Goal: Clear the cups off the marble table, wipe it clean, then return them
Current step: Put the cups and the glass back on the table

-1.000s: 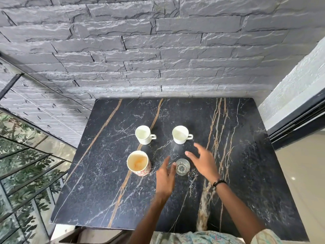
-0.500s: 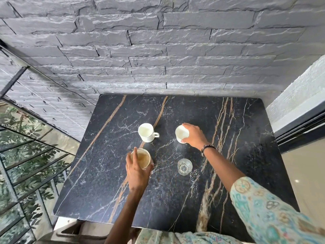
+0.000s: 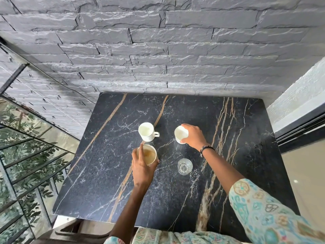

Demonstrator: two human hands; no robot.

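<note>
The left hand (image 3: 142,170) grips the stained cup (image 3: 148,154); the right hand (image 3: 193,136) grips a white cup (image 3: 180,134) on the marble table (image 3: 246,138). Lifting both could slop dregs (brownish residue shows). Beyond the left hand, the white mug (image 3: 146,131) looks empty, as does the glass (image 3: 185,166) below the right wrist.

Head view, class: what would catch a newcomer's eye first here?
Two hands on cups at the middle of the black marble table: the left hand grips the stained cup, the right hand the far white cup. Another white cup and a glass stand free.
</note>
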